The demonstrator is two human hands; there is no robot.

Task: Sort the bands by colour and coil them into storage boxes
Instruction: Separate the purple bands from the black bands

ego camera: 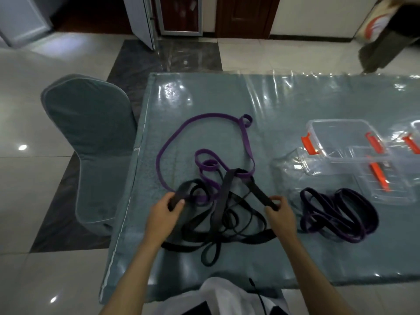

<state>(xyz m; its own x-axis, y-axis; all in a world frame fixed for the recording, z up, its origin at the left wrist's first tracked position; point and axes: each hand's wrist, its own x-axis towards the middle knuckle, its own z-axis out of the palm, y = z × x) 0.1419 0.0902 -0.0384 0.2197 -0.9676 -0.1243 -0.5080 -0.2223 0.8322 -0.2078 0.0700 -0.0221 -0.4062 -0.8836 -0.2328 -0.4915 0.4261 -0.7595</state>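
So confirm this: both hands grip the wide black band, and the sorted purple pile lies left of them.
Not quite. The head view shows the left hand and right hand gripping the black band, but the purple pile lies right of them, near the boxes.
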